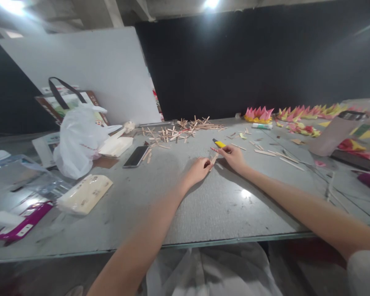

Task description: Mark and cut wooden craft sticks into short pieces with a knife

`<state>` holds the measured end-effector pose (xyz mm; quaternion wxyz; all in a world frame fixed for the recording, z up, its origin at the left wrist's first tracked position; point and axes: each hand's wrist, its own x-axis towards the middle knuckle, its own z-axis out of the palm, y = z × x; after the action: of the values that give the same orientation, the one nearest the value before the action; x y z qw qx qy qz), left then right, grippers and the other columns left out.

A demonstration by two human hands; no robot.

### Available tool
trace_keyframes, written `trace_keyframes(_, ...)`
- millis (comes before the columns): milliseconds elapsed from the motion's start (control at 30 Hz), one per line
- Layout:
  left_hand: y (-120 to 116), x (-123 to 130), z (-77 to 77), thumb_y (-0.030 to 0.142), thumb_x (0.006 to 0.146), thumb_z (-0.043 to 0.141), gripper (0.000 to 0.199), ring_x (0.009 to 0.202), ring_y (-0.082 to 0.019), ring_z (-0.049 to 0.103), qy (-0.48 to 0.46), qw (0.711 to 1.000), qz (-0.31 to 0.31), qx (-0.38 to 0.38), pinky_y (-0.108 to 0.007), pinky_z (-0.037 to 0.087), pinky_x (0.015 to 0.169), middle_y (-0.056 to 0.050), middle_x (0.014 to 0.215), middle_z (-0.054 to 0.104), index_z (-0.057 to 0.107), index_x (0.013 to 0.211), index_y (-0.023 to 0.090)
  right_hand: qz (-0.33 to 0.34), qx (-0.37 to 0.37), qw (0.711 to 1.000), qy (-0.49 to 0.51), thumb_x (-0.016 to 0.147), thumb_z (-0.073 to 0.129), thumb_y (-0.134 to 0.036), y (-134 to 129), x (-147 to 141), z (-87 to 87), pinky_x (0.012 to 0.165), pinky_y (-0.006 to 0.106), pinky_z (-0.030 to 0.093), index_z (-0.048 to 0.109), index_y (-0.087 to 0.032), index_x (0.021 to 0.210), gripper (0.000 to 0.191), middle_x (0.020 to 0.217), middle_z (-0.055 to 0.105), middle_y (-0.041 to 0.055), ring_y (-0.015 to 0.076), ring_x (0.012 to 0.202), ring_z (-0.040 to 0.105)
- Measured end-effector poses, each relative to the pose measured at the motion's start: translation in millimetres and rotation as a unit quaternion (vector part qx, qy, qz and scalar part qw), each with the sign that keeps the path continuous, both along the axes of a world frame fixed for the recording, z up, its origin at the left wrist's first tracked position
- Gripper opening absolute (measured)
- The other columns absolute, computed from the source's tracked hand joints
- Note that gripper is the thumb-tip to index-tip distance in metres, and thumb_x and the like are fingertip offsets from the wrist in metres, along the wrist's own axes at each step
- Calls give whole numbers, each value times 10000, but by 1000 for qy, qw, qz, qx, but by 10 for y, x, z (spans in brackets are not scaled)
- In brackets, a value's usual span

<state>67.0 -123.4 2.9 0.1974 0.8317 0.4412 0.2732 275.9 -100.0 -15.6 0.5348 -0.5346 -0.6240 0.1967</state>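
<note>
My left hand is closed on a short, flat wooden stick, which slants up and away from its fingertips. Close by on the right, my right hand has its fingers pinched together at the stick's far end. Whatever lies between those fingertips, if anything, is too small to make out. Just beyond them is a yellow and black utility knife, partly behind the fingers. A heap of wooden sticks spreads over the back of the grey table. Several longer sticks lie to the right.
A phone, a tissue pack and a white plastic bag lie on the left. Pink and yellow paper flowers, a glue stick and a leaning pale tumbler are on the right. A dark panel stands behind.
</note>
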Motion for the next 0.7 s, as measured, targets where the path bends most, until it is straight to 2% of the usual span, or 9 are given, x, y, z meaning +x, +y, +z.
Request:
trace_keyframes(300,-2,12,-11,250,965,597,185,762,-199,644,-18,1000,9,-21,-298,451,735,-59,820,740,693,817,196,-3,-10,999,33,904,550,-632,14,14,-3,606,319,427,600,-221,637,492,607,608,14,187,608,530)
trace_keyframes(433,9,6,-27,246,967,597,191,754,-192,643,-22,999,7,-23,-289,443,725,-57,821,737,697,815,190,-39,-5,998,39,916,539,-579,100,108,5,637,323,451,551,-231,621,457,600,579,9,190,628,535)
trace_keyframes(500,10,1,-28,242,962,598,197,734,-188,631,-22,999,5,-24,-285,434,714,-54,805,726,691,796,188,-85,2,996,40,935,513,-555,184,235,31,698,339,477,554,-229,671,421,656,594,21,206,685,562)
trace_keyframes(567,5,-4,-24,241,956,597,191,727,-183,623,-21,999,4,-24,-280,424,703,-48,796,719,687,795,188,-160,9,986,45,982,420,-527,280,421,61,788,381,495,582,-217,805,392,787,629,59,237,786,592)
trace_keyframes(633,-2,-7,-19,248,955,596,185,740,-183,625,-22,1000,3,-22,-277,418,699,-46,800,719,687,804,189,-248,9,967,46,1014,329,-477,367,632,74,899,456,481,595,-194,976,391,990,640,132,289,961,594)
trace_keyframes(700,-8,-7,-17,253,955,598,184,750,-184,630,-24,1000,3,-20,-277,418,701,-43,802,722,689,808,191,-313,-4,949,33,989,385,-453,429,811,53,1001,559,424,604,-180,1084,363,1163,603,194,359,1149,531)
